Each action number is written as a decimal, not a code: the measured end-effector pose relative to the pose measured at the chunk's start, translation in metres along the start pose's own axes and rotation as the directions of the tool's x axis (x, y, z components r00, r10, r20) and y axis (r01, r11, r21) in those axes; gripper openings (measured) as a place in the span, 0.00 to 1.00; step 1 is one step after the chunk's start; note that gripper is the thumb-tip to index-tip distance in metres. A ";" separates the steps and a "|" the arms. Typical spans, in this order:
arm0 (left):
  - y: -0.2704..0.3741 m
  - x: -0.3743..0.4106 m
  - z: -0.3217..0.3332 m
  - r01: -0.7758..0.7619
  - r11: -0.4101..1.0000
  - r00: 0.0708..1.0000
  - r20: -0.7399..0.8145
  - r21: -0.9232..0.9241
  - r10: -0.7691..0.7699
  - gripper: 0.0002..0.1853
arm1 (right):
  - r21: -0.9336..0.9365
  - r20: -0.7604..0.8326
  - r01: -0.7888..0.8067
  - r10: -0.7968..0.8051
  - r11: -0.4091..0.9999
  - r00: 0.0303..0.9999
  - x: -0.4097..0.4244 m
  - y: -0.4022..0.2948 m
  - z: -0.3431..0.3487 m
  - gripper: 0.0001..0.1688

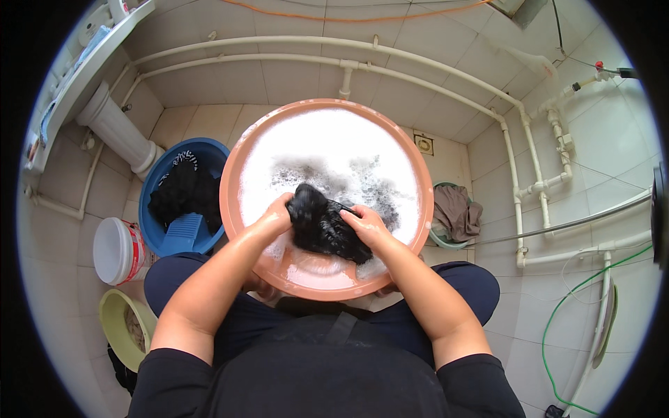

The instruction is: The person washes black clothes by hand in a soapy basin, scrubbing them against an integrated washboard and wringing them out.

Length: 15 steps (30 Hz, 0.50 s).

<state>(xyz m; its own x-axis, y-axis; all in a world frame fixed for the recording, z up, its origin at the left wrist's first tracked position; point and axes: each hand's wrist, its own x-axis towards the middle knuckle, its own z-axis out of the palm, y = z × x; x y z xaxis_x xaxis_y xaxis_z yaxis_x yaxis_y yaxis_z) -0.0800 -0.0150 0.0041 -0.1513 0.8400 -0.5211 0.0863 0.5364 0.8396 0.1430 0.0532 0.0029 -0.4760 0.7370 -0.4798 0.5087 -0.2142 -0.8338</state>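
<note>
A wet black cloth garment (332, 230) is stretched between my two hands over a large orange plastic basin (229, 193). Thick white suds (334, 136) cover most of the basin, with grey patches behind the garment. My left hand (275, 214) grips the bunched left end, its fingertips hidden by the cloth. My right hand (368, 224) pinches the upper right edge between thumb and fingers. The garment's lower right part hangs close to the soapy water near the basin's front side; whether it touches the water I cannot tell.
Left of the basin stands a blue tub (148, 209) with dark clothes (185, 190) and a blue washboard (180, 233). Nearby are a white bucket (112, 251) and a yellow-green basin (112, 318). At right, brown cloth (457, 211) fills a pale green basin (444, 241). Pipes (308, 39) line the tiled wall.
</note>
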 end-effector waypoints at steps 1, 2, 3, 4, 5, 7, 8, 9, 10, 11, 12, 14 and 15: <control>-0.012 0.004 -0.012 -0.073 0.973 0.997 0.013 0.219 0.072 0.26 | -0.212 -0.160 0.067 -0.102 0.975 0.982 0.001 0.000 0.006 0.21; -0.023 0.008 -0.024 -0.143 0.893 0.989 0.026 0.426 0.146 0.30 | -0.422 -0.290 0.094 -0.232 0.902 0.928 0.002 -0.001 0.013 0.21; -0.020 0.003 -0.028 -0.206 0.898 0.978 0.067 0.390 0.195 0.34 | -0.607 -0.388 0.070 -0.372 0.792 0.843 0.003 0.001 0.021 0.21; -0.012 -0.002 -0.031 -0.274 0.895 0.962 0.111 0.351 0.251 0.37 | -0.611 -0.544 0.049 -0.464 0.790 0.700 0.009 0.003 0.032 0.23; 0.000 -0.005 -0.031 -0.262 0.927 0.961 0.163 0.267 0.224 0.38 | -0.589 -0.481 0.056 -0.405 0.806 0.778 0.012 0.005 0.031 0.24; 0.022 -0.009 -0.026 -0.205 0.974 0.951 0.254 0.094 0.176 0.41 | -0.549 -0.314 0.075 -0.288 0.833 0.905 0.018 -0.007 0.033 0.26; 0.011 0.004 -0.018 -0.188 0.982 0.964 0.197 0.017 0.181 0.41 | -0.510 -0.117 0.149 -0.240 0.847 0.964 0.018 -0.012 0.027 0.29; 0.004 0.008 -0.004 -0.196 0.979 0.980 0.037 -0.049 0.198 0.39 | -0.484 -0.086 0.229 -0.307 0.844 0.948 0.010 -0.011 0.031 0.26; -0.003 0.012 0.007 -0.221 0.967 0.975 0.008 0.124 0.222 0.36 | -0.474 -0.111 0.390 -0.493 0.790 0.863 -0.004 -0.003 0.037 0.23; -0.010 0.013 0.018 -0.236 0.927 0.968 -0.014 0.293 0.250 0.33 | -0.469 -0.139 0.533 -0.656 0.704 0.742 -0.017 0.005 0.041 0.21; -0.009 -0.004 0.033 -0.289 0.855 0.936 -0.062 0.431 0.348 0.30 | -0.509 -0.091 0.596 -0.727 0.621 0.681 -0.030 0.006 0.039 0.19; -0.020 -0.030 0.051 -0.439 0.688 0.801 -0.095 0.578 0.591 0.23 | -0.522 0.001 0.697 -0.817 0.491 0.576 -0.048 0.006 0.036 0.17; -0.028 -0.033 0.058 -0.474 0.611 0.737 -0.095 0.634 0.669 0.20 | -0.534 0.005 0.705 -0.832 0.467 0.554 -0.048 0.011 0.037 0.17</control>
<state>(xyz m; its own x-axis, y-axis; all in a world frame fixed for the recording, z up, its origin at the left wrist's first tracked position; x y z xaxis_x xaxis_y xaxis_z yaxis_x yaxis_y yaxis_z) -0.0199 -0.0529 -0.0107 -0.1472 0.9702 0.1927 0.7487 -0.0180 0.6626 0.1449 -0.0084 0.0061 -0.6906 0.5838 0.4270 0.2844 0.7620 -0.5819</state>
